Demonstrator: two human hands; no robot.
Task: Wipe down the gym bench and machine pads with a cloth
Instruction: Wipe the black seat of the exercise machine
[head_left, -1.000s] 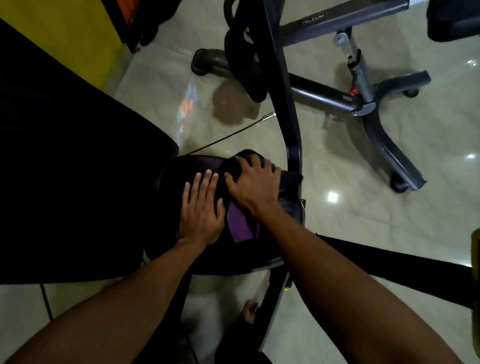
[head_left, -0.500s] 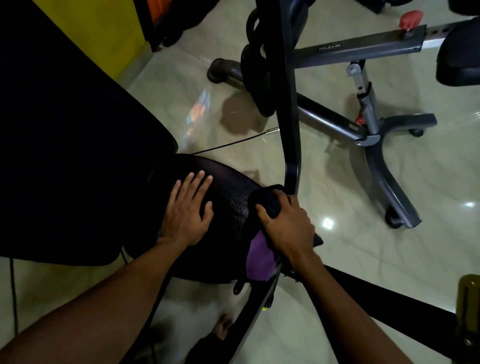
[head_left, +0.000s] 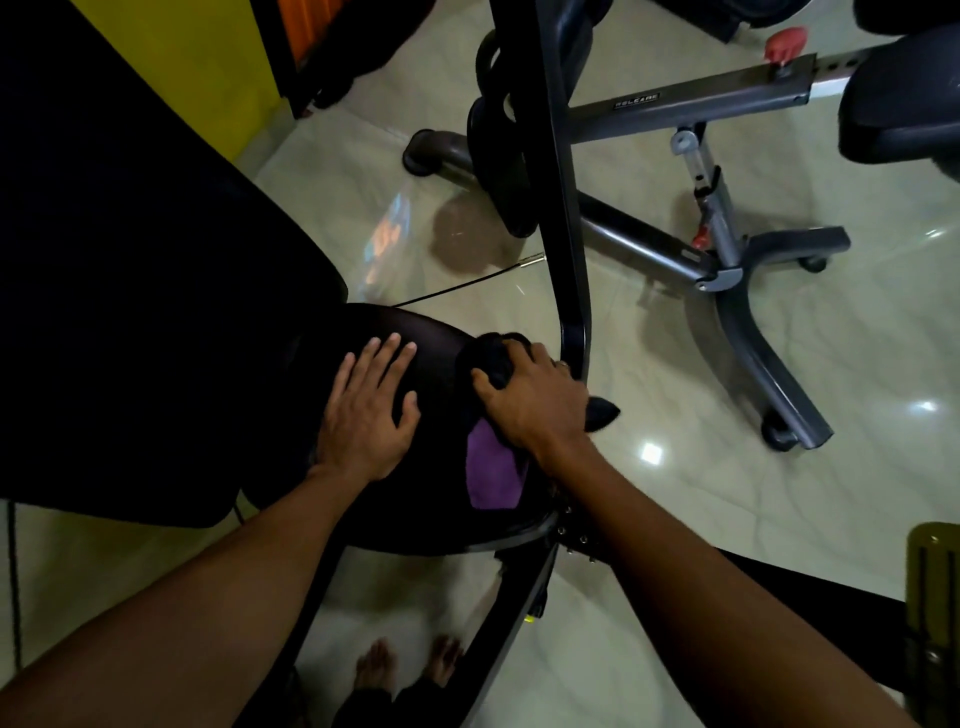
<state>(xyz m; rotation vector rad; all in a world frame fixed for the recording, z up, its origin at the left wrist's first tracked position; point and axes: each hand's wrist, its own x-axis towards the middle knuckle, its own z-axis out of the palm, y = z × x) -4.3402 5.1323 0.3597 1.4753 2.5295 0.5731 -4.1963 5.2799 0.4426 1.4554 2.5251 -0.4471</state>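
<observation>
A round black seat pad of a gym machine lies below me at the centre of the head view. My left hand rests flat on it with fingers spread, holding nothing. My right hand presses a dark cloth, purple on its underside, onto the pad's right part, close to the black upright frame bar. A corner of the cloth sticks out to the right of my hand. A large black back pad fills the left side.
A grey adjustable bench frame with wheels stands on the glossy tiled floor at the right, its black pad at the top right. A thin black cable runs behind the seat. My bare feet show below. A yellow wall is upper left.
My right hand slid the cloth from the middle of the seat pad to its right edge by the frame bar. My left hand stayed flat on the pad. The view tilted upward.
</observation>
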